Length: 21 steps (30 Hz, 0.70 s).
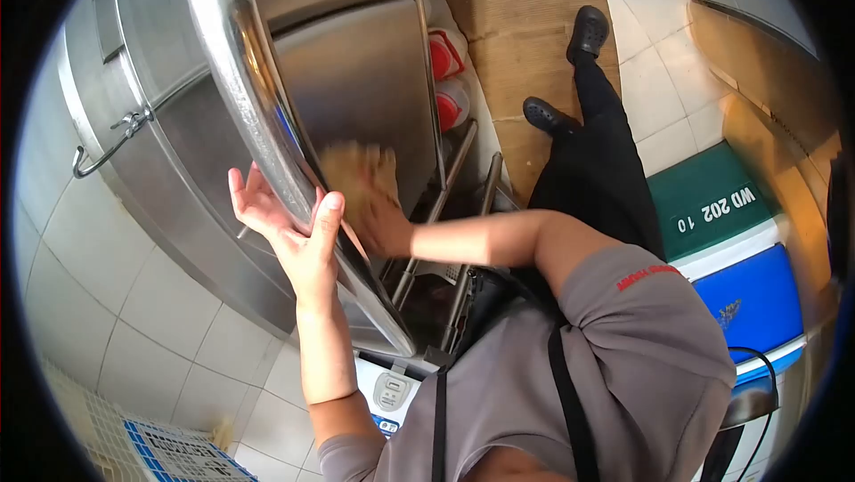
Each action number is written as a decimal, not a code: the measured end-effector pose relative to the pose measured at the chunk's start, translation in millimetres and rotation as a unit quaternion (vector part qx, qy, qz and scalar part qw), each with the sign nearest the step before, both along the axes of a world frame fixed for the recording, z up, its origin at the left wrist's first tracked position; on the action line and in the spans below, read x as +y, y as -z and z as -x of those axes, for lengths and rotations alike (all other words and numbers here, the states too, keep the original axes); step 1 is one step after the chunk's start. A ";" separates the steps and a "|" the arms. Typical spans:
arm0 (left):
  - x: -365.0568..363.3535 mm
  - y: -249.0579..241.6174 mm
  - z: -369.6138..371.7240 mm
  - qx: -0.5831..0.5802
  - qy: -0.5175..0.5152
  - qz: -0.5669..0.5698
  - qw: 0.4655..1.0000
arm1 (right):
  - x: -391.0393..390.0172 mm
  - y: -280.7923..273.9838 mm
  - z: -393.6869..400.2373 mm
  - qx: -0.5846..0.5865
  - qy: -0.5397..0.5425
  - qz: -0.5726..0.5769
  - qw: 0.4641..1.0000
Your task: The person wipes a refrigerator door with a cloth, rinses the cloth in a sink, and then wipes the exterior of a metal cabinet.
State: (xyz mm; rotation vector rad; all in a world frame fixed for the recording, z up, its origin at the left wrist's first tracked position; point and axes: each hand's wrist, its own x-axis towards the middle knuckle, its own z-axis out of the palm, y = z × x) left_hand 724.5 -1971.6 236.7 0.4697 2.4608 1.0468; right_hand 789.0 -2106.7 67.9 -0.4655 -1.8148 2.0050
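My left hand [298, 228] reaches round the thick polished rim [254, 108] of a large steel unit, its thumb raised on the near side and its fingers spread on the far side. Just to the right, my right hand [383, 224] holds a tan cloth [356, 179] against the steel panel [347, 81] below the rim. Motion blurs the cloth and the fingers on it.
Red-lidded containers [447, 104] stand beside metal rails [459, 170]. Brown cardboard [517, 37] covers part of the tiled floor. At the right are a green box [712, 202] and a blue box [753, 295]. A hooked metal rod [111, 148] hangs at the left.
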 end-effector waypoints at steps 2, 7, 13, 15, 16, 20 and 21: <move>-0.4 1.3 -2.0 0.002 0.008 -0.016 1.000 | -33.5 10.0 -31.5 0.064 -0.095 -0.136 0.984; 2.0 1.1 -4.3 0.008 -0.010 -0.006 1.000 | 37.2 42.1 -18.5 0.183 -0.094 -0.269 0.941; 1.9 4.1 3.7 0.019 0.026 -0.021 0.999 | 171.1 95.3 117.9 -0.194 0.108 -0.322 0.920; 6.8 -0.3 2.6 -0.028 0.003 -0.007 1.000 | 245.3 125.4 146.2 -0.279 0.126 -0.277 0.911; 8.2 1.4 0.4 0.003 0.001 0.004 1.000 | 251.4 187.3 171.4 -0.292 0.189 -0.219 0.912; 5.7 -2.7 4.1 -0.023 -0.005 0.006 1.000 | 306.6 146.4 169.6 -0.090 0.267 0.481 0.830; 5.1 -2.2 6.1 -0.032 0.001 -0.001 0.999 | 316.1 119.2 163.3 -0.045 0.201 0.456 0.866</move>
